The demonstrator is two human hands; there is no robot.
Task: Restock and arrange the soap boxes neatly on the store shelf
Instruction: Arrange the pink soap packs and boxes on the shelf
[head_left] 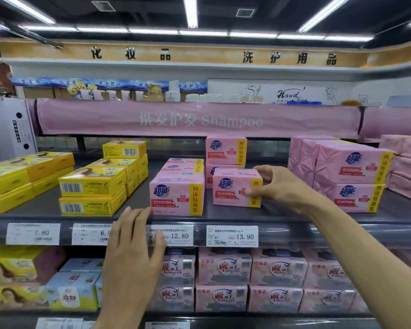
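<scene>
Placement step: the right hand (278, 184) grips a pink soap box (235, 189) on the shelf (223, 214), while the left hand (133, 245) rests straight-fingered at the edge; next, it probably needs aligning beside the neighbouring stack (177, 198).

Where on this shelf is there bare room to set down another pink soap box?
Widest bare patch: shelf between the box in your right hand and the pink packs at right. A narrow gap lies between the yellow boxes and the front pink stack. Left side is crowded.
</scene>
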